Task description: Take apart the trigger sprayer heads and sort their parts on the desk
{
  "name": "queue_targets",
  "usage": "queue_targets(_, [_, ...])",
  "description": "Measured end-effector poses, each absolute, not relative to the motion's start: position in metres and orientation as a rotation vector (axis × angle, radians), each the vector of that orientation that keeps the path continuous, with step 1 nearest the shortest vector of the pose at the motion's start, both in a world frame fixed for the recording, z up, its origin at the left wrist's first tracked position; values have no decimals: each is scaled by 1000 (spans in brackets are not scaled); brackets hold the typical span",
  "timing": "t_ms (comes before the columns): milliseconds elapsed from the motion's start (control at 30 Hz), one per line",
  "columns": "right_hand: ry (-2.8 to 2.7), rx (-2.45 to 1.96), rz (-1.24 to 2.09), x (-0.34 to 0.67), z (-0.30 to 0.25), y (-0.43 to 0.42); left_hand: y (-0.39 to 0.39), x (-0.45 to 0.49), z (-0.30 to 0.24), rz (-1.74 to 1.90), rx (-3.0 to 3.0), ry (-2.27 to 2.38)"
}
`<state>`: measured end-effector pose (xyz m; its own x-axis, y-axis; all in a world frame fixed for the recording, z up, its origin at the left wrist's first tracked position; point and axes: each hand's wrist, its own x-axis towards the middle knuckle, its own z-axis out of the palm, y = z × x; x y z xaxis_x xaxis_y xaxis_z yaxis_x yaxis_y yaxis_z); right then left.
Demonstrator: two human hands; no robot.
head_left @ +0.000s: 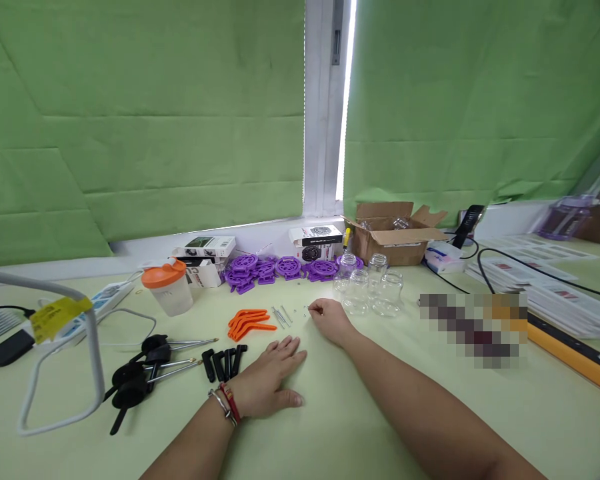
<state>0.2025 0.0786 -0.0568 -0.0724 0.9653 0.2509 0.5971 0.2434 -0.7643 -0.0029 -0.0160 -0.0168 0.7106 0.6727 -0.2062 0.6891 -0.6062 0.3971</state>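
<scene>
My left hand (273, 379) lies palm down on the pale table, fingers spread and nothing in it. Beside it are several black handle-like pieces (225, 363) and a small stack of orange angled levers (250, 324). My right hand (330, 321) rests farther forward with its fingertips pinched together at the tabletop; whatever is between them is too small or hidden. Tiny metal parts (295, 311) lie just left of those fingertips, near several thin metal pins (281, 316). Several clear glass jars (358, 291) stand behind and right of my right hand.
Purple round frames (287, 267) line the back, near small printed boxes (316, 241) and an open carton (400, 240). Left are an orange-lidded cup (169, 288), black parts with metal rods (135, 381) and a white bent tube (97, 353). Paper stacks (565, 300) sit right.
</scene>
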Motion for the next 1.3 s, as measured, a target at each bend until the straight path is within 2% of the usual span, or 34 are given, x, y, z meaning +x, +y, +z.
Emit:
queue_targets(233, [-1711, -1372, 553, 196, -43, 67, -17, -1, -16, -52, 2475, 1059])
queue_targets(433, [-1486, -1267, 929, 193, -26, 51, -15, -3, -22, 39, 2440, 1070])
queue_targets(700, [-2227, -1587, 542, 212, -32, -5, -15, -4, -28, -55, 2554, 1174])
queue_targets(833, [-2530, -1579, 459, 220, -37, -18, -19, -1, -29, -93, 2621, 1203])
queue_targets(1300, [-2599, -1569, 399, 221, -44, -12, -25, 6, -32, -42, 2667, 1241])
